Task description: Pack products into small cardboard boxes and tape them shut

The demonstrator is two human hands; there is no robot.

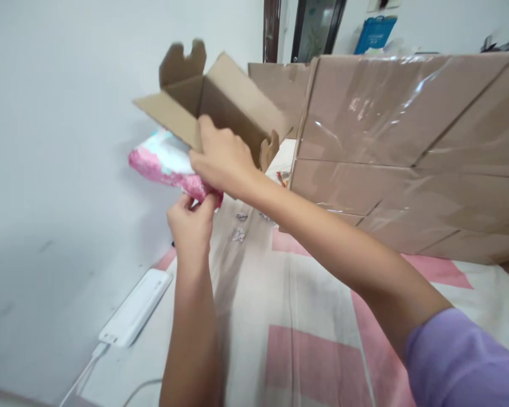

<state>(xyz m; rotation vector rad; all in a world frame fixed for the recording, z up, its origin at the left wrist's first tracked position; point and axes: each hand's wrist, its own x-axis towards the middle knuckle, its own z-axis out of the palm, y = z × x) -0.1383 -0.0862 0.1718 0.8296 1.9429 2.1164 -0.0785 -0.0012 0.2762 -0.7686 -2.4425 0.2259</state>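
Observation:
An opened brown cardboard box is held up in the air, tilted, with its flaps spread. My right hand grips its near wall, fingertips over the edge and thumb low on the outside. Just below and left of the box is a pink and white soft package, shiny like plastic; its right end is partly behind my hands. My left hand pinches the package's lower edge between thumb and fingers. What the box has inside is not visible.
A white power strip with a cable lies by the wall at left. Large taped cardboard boxes stand at right on a pink and white sheet. Small patterned pieces lie below the box. A blue bag is behind.

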